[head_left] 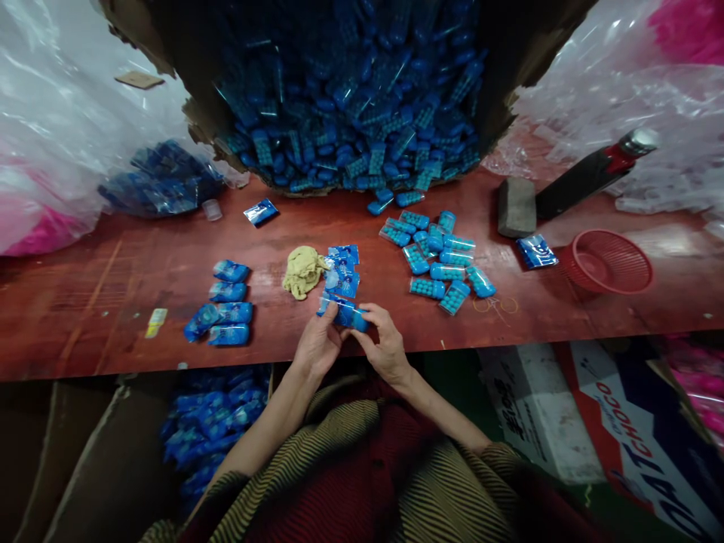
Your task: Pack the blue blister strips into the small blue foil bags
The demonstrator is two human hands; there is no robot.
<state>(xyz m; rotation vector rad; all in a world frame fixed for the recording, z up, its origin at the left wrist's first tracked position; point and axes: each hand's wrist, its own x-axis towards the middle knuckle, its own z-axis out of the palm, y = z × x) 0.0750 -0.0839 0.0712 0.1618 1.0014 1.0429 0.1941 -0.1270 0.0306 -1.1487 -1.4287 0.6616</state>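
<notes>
Single head-worn view, close above red table (141, 279), facing forward and down; wearer's torso (373, 460) at bottom.

Carton (625, 434) reads "OAT CHOCO"; white box (546, 418), blurred characters.

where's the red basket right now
In the head view, the red basket sits on the tabletop at right, just right of a blue packet and in front of the dark bottle.
</notes>
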